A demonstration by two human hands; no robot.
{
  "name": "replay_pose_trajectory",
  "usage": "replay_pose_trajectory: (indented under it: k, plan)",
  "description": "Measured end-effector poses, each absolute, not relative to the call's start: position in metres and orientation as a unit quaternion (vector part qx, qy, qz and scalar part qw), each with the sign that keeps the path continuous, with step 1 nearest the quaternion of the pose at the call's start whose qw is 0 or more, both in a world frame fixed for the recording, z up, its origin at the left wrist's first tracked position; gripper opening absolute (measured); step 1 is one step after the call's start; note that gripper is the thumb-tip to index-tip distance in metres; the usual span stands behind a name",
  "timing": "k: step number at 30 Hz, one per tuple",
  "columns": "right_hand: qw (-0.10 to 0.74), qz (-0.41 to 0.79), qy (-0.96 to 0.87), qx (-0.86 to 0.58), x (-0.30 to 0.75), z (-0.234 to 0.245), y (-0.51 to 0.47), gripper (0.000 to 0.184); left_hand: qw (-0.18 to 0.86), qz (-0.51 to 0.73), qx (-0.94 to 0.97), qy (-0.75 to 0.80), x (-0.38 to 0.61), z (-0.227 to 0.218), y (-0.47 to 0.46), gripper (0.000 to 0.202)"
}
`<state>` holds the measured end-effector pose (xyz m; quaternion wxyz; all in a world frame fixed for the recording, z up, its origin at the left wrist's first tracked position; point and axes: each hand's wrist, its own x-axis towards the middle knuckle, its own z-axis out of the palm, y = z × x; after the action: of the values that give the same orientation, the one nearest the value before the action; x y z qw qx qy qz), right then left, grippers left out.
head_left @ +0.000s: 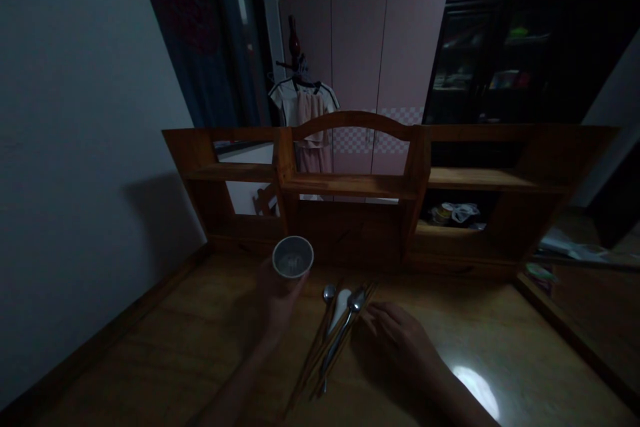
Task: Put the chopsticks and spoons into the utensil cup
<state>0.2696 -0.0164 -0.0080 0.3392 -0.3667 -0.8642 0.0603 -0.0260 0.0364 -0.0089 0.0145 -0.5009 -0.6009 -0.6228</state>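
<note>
A: What stood at the far left?

B: A pale wall (75, 147) rose beside the wooden tabletop (170, 334), with a dark curtain (200, 67) hanging farther back.

A: And the left hand (274, 304)?

B: Its fingers were closed around a grey cup (293, 259), gripping it near the back of the table, just left of the utensils. The cup's round mouth faced the wearer.

A: What lay to the right of it?

B: A loose bundle of chopsticks (306, 367) slanted across the wood, upper ends to the right. Among them, left to right, lay a small round-bowled spoon (329, 292), a white spoon (341, 306) and a larger metal spoon (357, 300), its shiny bowl near the chopsticks' upper ends. A wooden shelf unit (350, 184) spanned the table's back edge.

A: Where was the right hand (397, 328)?

B: Just right of the bundle, low over the tabletop, with its fingers bent toward the chopsticks. Whether they gripped or touched one could not be told in the dim light.

A: And beyond that?

B: A bright patch of light (477, 388) shone on the tabletop, right of the forearm.
</note>
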Motion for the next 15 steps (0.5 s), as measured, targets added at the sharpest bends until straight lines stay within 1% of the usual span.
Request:
replay_pose_trajectory:
  k: [2,4,7,10,12,15]
  plan:
    - [0.354,0.039,-0.853,-0.381,0.271,-0.007,-0.017,0.038,0.095,-0.605,-0.567,-0.55,-0.009,-0.003,0.022,0.074]
    - [0.349,0.037,-0.851,-0.391,0.271,-0.004,-0.019,0.05,0.12,-0.554,-0.66,-0.493,0.008,0.0,0.007,0.07]
    - [0.34,0.067,-0.863,-0.368,0.269,-0.003,-0.023,0.075,0.102,-0.456,-0.787,-0.404,0.027,0.004,-0.014,0.066]
    - [0.362,0.111,-0.868,-0.321,0.264,-0.008,-0.025,0.096,0.072,-0.369,-0.857,-0.352,0.034,0.006,-0.024,0.072]
    - [0.377,0.132,-0.863,-0.31,0.26,-0.012,-0.025,0.098,0.057,-0.334,-0.879,-0.334,0.036,0.006,-0.026,0.077]
    - [0.39,0.143,-0.852,-0.318,0.255,-0.012,-0.026,0.083,0.049,-0.314,-0.89,-0.326,0.035,0.005,-0.026,0.08]
